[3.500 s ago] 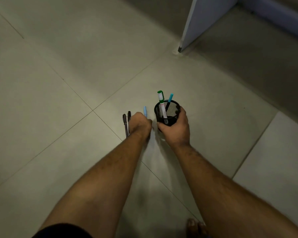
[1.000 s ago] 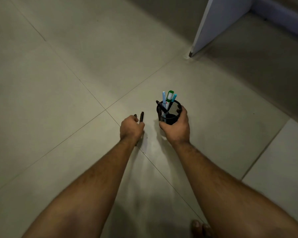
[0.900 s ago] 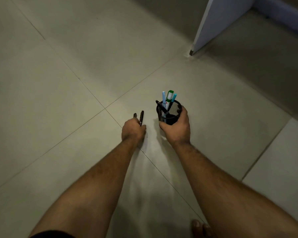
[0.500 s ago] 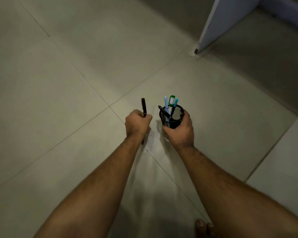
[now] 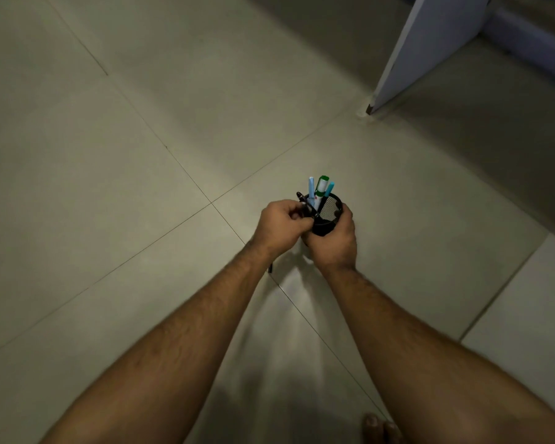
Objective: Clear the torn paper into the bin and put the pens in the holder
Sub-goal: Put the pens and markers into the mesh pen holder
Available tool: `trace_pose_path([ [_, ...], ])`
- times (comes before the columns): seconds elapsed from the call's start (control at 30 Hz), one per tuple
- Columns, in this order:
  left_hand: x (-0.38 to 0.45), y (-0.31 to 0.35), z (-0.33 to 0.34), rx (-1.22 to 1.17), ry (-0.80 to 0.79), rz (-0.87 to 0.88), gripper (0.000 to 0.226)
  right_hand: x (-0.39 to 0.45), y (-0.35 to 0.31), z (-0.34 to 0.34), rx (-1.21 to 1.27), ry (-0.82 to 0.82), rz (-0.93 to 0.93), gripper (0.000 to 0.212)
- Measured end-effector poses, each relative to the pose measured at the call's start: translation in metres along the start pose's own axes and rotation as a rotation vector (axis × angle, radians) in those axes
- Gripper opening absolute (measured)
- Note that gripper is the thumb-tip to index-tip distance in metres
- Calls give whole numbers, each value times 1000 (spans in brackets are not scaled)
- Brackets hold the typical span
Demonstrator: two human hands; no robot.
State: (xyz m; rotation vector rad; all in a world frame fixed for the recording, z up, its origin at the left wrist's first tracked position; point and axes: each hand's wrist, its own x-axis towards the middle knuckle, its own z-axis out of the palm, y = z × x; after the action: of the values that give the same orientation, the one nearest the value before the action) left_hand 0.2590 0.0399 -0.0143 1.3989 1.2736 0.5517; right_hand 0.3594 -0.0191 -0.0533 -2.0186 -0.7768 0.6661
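Note:
On the tiled floor, my right hand (image 5: 334,243) grips a black mesh pen holder (image 5: 330,216) from the near side. A light blue pen (image 5: 311,186), a green-capped marker (image 5: 322,186) and a teal pen (image 5: 329,189) stand in it, and a black pen (image 5: 301,197) leans out over its left rim. My left hand (image 5: 281,224) is pressed against the holder's left rim, fingers curled round another black pen; its lower end (image 5: 270,267) sticks out under my wrist. No torn paper or bin is in view.
A pale lilac panel (image 5: 430,46) stands on the floor at the top right, with a darker area behind it. My bare toes (image 5: 378,426) show at the bottom edge. Grey floor tiles stretch to the left and ahead.
My left hand picked the black pen up off the floor and carried it right to the holder's rim. The right hand kept hold of the holder.

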Motion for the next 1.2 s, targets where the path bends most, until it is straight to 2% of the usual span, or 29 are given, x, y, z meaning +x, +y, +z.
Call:
trace_pose_path([
  [0.07, -2, -3, -2, -118, 30, 28, 22, 1, 0, 0, 24, 0, 1, 79],
  [0.17, -3, -15, -10, -227, 246, -2, 24, 2, 2, -3, 26, -13, 15, 82],
  [0.27, 0, -44, -11, -12, 417, -131, 15, 2, 6, -4, 25, -26, -4, 82],
  [0.33, 4, -66, -11, 263, 408, -247, 24, 0, 7, -2, 29, -38, -15, 81],
  [0.4, 10, -78, -7, 454, 323, -325, 35, 0, 9, 1, 29, -41, -26, 80],
  [0.47, 14, -79, -4, 552, 246, -351, 35, -2, 10, 4, 24, -48, -36, 80],
  [0.6, 22, -76, -3, 636, 192, -358, 25, -5, 8, 8, 7, -70, -24, 83],
  [0.67, 23, -73, -10, 562, 228, -403, 23, -6, 8, 10, -11, -74, -27, 84],
  [0.73, 21, -64, -23, 346, 359, -391, 17, -6, 4, 12, -42, -80, -9, 85],
  [0.83, 14, -36, -46, -44, 557, -234, 8, -8, -14, 21, -110, -74, 34, 84],
  [0.97, 9, -1, -73, -247, 695, -66, 7, -7, -43, 33, -192, -72, 17, 80],
  [1.1, 10, 22, -87, -374, 625, 45, 12, -8, -62, 44, -203, -91, -29, 81],
  [1.2, 5, 30, -79, -252, 519, 87, 9, -9, -75, 56, -167, -124, -83, 77],
])
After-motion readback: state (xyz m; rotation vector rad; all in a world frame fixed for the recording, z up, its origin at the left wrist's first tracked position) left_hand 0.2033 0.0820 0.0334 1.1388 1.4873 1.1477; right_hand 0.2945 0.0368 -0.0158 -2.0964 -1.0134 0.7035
